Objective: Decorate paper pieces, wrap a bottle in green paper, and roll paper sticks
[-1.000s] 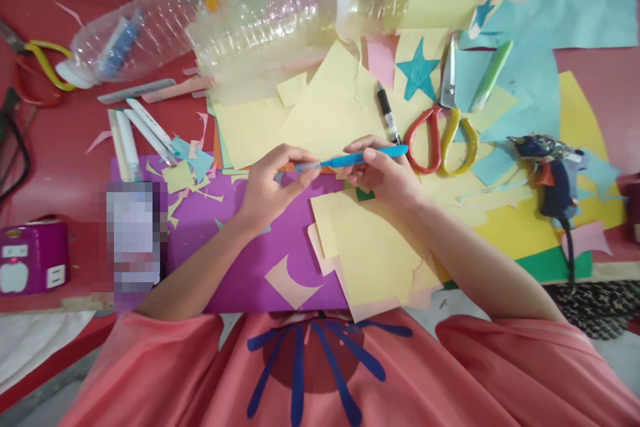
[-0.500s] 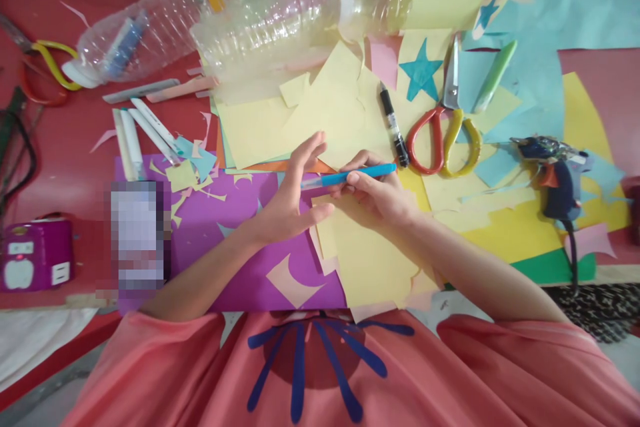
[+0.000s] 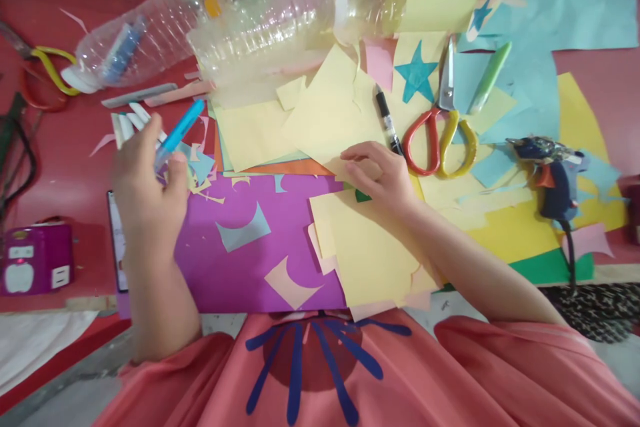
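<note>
My left hand (image 3: 145, 180) is closed around a blue pen (image 3: 179, 131) and holds it over the left part of the table, above several white markers (image 3: 131, 121) and paper scraps. My right hand (image 3: 383, 173) rests with curled fingers on pale yellow paper (image 3: 365, 247) near the middle, touching the sheets and holding nothing I can make out. A black marker (image 3: 388, 123) lies just beyond its fingertips. A purple sheet (image 3: 260, 240) with pale cut-out shapes lies between my hands.
Red and yellow scissors (image 3: 440, 127), a green marker (image 3: 491, 76) and a glue gun (image 3: 553, 173) lie to the right. Clear plastic bottles (image 3: 150, 33) crowd the far edge. A purple box (image 3: 33, 259) sits at the left edge, another pair of scissors (image 3: 43, 70) beyond it.
The blue pen passed from my right hand to my left. My left hand swung left with it, over the white markers. My right hand settled on the yellow paper.
</note>
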The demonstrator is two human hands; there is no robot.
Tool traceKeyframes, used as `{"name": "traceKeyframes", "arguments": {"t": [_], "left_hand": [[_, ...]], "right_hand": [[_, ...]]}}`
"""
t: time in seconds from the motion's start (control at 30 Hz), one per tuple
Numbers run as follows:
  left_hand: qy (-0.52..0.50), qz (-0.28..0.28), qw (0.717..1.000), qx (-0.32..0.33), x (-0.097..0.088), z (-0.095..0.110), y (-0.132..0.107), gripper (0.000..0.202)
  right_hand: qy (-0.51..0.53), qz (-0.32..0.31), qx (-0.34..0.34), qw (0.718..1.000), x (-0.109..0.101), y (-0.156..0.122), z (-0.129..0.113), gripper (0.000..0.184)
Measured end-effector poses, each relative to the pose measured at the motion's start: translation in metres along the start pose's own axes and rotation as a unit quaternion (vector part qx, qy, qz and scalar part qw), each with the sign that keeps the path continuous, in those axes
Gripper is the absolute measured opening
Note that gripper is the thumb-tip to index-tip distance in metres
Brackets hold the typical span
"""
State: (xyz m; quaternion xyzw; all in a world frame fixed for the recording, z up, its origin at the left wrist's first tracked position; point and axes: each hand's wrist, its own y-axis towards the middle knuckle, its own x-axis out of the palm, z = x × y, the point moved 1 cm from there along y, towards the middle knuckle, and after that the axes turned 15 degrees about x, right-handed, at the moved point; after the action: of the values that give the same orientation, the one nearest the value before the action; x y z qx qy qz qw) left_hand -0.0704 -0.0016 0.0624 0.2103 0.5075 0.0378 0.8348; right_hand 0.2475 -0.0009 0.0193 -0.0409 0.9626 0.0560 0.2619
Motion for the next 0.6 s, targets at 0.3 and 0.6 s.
{"name": "traceKeyframes", "arguments": {"t": [0.3, 0.6], "left_hand": [[0.021, -0.161, 0.965, 0.207, 0.044, 0.018, 0.011, 0.043], [-0.009, -0.261, 0.949, 0.177, 0.043, 0.021, 0.026, 0.034]], "right_hand": [[-0.167, -0.060, -0.050, 0.983, 0.012, -0.004, 0.001, 0.033], [-0.210, -0.066, -0.013, 0.975, 0.012, -0.003, 0.002, 0.043]]}}
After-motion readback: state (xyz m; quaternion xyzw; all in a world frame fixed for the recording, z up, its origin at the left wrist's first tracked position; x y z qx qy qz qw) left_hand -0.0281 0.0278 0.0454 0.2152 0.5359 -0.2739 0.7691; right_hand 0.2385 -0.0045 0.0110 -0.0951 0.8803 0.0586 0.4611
